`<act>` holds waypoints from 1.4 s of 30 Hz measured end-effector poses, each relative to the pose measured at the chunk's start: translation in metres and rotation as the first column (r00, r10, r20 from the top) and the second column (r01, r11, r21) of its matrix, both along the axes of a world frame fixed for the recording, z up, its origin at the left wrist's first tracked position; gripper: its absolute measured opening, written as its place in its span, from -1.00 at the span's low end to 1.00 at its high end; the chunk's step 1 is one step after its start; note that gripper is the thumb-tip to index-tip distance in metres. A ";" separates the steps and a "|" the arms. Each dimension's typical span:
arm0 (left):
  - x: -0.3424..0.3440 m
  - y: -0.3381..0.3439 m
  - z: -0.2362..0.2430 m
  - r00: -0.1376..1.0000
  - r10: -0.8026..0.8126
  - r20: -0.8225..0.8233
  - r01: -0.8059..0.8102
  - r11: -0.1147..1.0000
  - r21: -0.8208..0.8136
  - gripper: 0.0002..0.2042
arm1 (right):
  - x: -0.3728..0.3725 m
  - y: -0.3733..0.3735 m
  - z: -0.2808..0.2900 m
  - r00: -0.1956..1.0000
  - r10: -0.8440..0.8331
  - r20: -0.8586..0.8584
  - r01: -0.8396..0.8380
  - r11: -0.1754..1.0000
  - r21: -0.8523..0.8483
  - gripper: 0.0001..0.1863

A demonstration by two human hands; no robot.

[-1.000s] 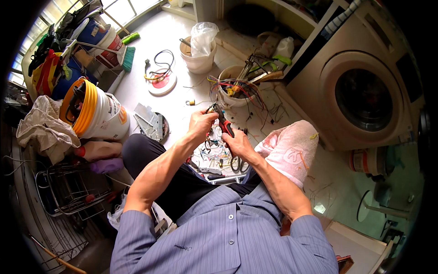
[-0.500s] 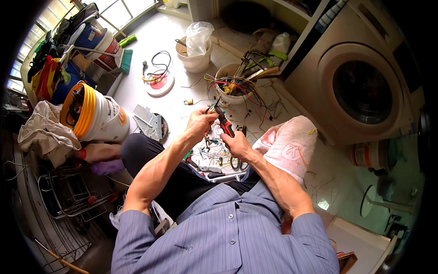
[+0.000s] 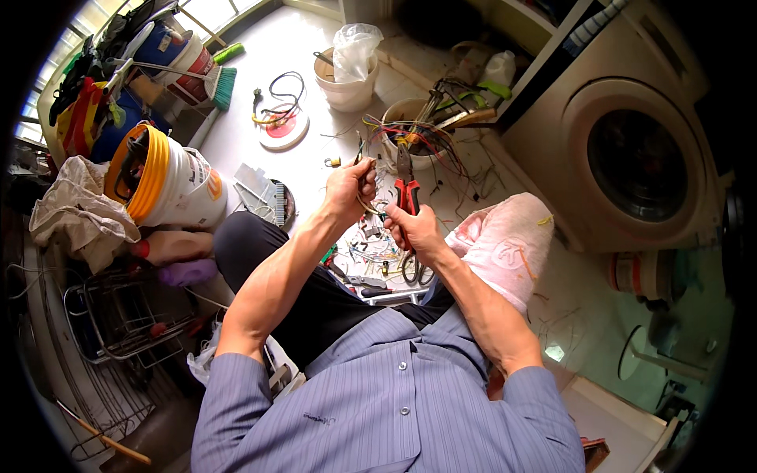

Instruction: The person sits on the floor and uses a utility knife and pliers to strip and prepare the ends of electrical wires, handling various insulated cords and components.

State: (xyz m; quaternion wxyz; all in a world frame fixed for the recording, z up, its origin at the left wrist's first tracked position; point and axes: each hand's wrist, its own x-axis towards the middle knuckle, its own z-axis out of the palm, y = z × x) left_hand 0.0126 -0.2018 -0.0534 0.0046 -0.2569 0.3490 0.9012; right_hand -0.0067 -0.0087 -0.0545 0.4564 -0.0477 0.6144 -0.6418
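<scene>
My left hand [image 3: 349,189] is closed around a length of cable, with a thin end sticking up past the fingers and another part showing below them. In my right hand [image 3: 419,234] are pliers with red and black handles [image 3: 407,191]. Their metal jaws point away from me, to the right of the cable and apart from it. Under my hands, between my knees, lies a pile of wire scraps and small parts [image 3: 371,251]. Black-handled scissors [image 3: 416,270] lie by the pile, below my right hand.
A white bucket bristling with wires [image 3: 406,150] stands just ahead, beside a bucket holding a plastic bag [image 3: 347,91]. A pink towel [image 3: 505,252] covers my right knee. To the left is a yellow-rimmed bucket [image 3: 177,189]; a washing machine [image 3: 544,158] stands at the right.
The pliers have come away from my left fingers and swung right, now pointing straight ahead. My left hand has turned slightly, and the view has shifted a little.
</scene>
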 end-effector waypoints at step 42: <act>0.017 0.007 0.009 0.914 -0.361 0.187 0.407 0.797 -0.446 -0.68 | -0.032 0.010 0.005 0.811 -0.232 -0.537 0.256 0.966 -0.030 -0.87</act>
